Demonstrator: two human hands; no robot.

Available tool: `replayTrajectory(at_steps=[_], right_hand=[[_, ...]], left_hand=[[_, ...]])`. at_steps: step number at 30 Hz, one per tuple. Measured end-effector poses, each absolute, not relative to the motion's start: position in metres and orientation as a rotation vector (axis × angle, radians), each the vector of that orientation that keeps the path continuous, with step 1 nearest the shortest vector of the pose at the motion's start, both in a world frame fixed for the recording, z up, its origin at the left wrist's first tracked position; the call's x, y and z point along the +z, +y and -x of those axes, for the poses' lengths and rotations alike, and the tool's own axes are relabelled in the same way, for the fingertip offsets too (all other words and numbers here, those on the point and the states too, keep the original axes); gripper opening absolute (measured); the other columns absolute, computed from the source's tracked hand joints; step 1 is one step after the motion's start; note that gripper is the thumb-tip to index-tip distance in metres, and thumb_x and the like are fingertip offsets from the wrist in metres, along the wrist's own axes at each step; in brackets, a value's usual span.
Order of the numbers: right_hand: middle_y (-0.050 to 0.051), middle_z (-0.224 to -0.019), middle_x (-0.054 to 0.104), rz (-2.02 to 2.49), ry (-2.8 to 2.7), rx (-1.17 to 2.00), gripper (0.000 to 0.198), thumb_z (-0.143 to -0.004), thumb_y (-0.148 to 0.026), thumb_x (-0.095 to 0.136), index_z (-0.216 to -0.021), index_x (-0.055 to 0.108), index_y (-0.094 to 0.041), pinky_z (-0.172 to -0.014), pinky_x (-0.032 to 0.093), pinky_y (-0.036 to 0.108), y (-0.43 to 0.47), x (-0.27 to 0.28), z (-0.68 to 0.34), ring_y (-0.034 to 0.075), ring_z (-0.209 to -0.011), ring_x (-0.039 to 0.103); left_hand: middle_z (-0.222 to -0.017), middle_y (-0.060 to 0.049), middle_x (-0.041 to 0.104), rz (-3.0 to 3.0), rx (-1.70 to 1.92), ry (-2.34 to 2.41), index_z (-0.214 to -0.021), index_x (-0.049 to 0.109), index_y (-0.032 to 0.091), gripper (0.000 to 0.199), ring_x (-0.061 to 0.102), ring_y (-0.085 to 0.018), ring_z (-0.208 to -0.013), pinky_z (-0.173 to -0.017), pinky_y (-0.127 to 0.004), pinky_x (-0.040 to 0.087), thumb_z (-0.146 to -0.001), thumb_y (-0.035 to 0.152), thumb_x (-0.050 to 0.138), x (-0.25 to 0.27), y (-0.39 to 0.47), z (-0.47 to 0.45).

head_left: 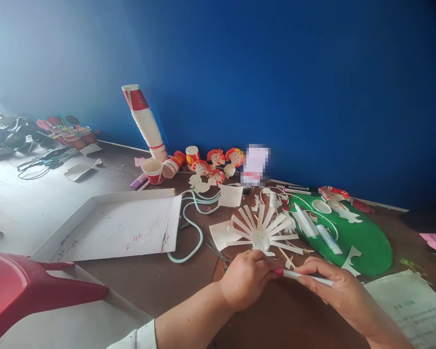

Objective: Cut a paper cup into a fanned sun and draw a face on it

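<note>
Between my two hands is a white marker [291, 274] with a pink end, held roughly level above the table's near edge. My left hand [246, 280] is closed round the pink end and hides its tip. The white barrel is pinched between the thumb and fingers of my right hand [330, 282]. Just beyond the hands lies a cut paper cup [260, 238], its wall fanned out in strips round a base with two small drawn eyes. Scissors [218, 251] rest beside my left hand, partly covered by it.
At left are a shallow white box [119, 225] and a red stool [18, 286]. A leaning stack of paper cups [145, 123] stands by the blue wall near several paper figures [233, 160]. Glue tubes [329, 239] lie on a green mat [376, 247]; a cloth [409, 303] is at right.
</note>
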State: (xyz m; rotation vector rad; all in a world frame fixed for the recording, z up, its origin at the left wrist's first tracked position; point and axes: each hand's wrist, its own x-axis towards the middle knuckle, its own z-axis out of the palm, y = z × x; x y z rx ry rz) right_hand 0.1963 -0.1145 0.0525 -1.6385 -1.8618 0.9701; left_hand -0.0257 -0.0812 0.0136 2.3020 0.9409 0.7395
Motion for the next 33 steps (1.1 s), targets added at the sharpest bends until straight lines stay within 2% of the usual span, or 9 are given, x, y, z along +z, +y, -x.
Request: replayTrajectory(at_steps=[6, 11, 16, 20, 23, 26, 30, 33], right_hand=[[0.0, -0.078, 0.068, 1.648, -1.823, 1.039, 0.024, -0.079, -0.048, 0.063, -0.081, 0.071, -0.025, -0.07, 0.052, 0.021, -0.115, 0.049, -0.196, 0.017, -0.077, 0.065], [0.001, -0.074, 0.068, 1.644, -1.604, 1.141, 0.029, -0.074, -0.048, 0.067, -0.09, 0.071, -0.024, -0.055, 0.052, 0.024, -0.118, 0.046, -0.203, 0.013, -0.053, 0.059], [0.002, -0.067, 0.065, 1.463, -1.402, 1.247, 0.035, -0.076, -0.049, 0.065, -0.098, 0.067, -0.023, -0.061, 0.054, 0.032, -0.118, 0.045, -0.203, 0.017, -0.059, 0.061], [0.003, -0.08, 0.069, 1.487, -1.634, 1.247, 0.026, -0.082, -0.043, 0.061, -0.099, 0.066, -0.024, -0.067, 0.054, 0.032, -0.113, 0.044, -0.182, 0.019, -0.071, 0.065], [0.001, -0.07, 0.067, 1.472, -1.675, 1.167, 0.025, -0.084, -0.045, 0.058, -0.094, 0.067, -0.024, -0.061, 0.053, 0.03, -0.112, 0.041, -0.168, 0.018, -0.063, 0.063], [-0.001, -0.06, 0.061, 1.49, -1.553, 1.158, 0.024, -0.081, -0.045, 0.062, -0.085, 0.068, -0.022, -0.052, 0.049, 0.027, -0.113, 0.037, -0.168, 0.015, -0.053, 0.058], [-0.007, -0.046, 0.035, 1.37, -1.0, 1.04, 0.024, -0.081, -0.041, 0.064, -0.067, 0.061, -0.021, -0.036, 0.033, 0.02, -0.114, 0.032, -0.186, 0.007, -0.038, 0.038], [-0.006, -0.053, 0.039, 1.273, -0.837, 1.045, 0.018, -0.077, -0.034, 0.07, -0.069, 0.063, -0.019, -0.037, 0.033, 0.019, -0.114, 0.031, -0.195, 0.004, -0.041, 0.034]], left_hand=[[-0.088, -0.003, 0.067, -2.287, 0.733, 0.947, -0.107, 0.068, 0.025, 0.028, 0.063, -0.015, -0.081, -0.08, -0.028, 0.05, -0.093, 0.038, 0.048, 0.014, -0.084, 0.027], [-0.091, -0.004, 0.066, -2.253, 0.778, 0.946, -0.107, 0.067, 0.024, 0.026, 0.063, -0.017, -0.085, -0.082, -0.029, 0.05, -0.093, 0.034, 0.048, 0.014, -0.084, 0.028], [-0.088, -0.006, 0.066, -2.208, 0.858, 1.005, -0.105, 0.067, 0.021, 0.026, 0.062, -0.017, -0.08, -0.075, -0.029, 0.051, -0.093, 0.033, 0.047, 0.014, -0.086, 0.027], [-0.093, -0.006, 0.066, -2.226, 0.859, 0.928, -0.108, 0.064, 0.02, 0.024, 0.063, -0.018, -0.083, -0.078, -0.029, 0.05, -0.092, 0.029, 0.049, 0.014, -0.088, 0.027], [-0.093, -0.006, 0.066, -2.24, 0.853, 0.925, -0.104, 0.064, 0.018, 0.022, 0.063, -0.018, -0.083, -0.077, -0.029, 0.05, -0.091, 0.027, 0.049, 0.014, -0.089, 0.026], [-0.094, -0.007, 0.066, -2.243, 0.854, 0.924, -0.106, 0.063, 0.017, 0.024, 0.063, -0.018, -0.084, -0.077, -0.029, 0.05, -0.092, 0.028, 0.047, 0.015, -0.091, 0.027], [-0.09, -0.007, 0.066, -2.26, 0.834, 0.968, -0.106, 0.064, 0.018, 0.026, 0.062, -0.017, -0.08, -0.076, -0.029, 0.05, -0.094, 0.03, 0.045, 0.015, -0.092, 0.027], [-0.086, -0.005, 0.066, -2.342, 0.789, 0.966, -0.099, 0.066, 0.019, 0.025, 0.061, -0.017, -0.078, -0.076, -0.029, 0.049, -0.093, 0.034, 0.046, 0.011, -0.092, 0.025]])
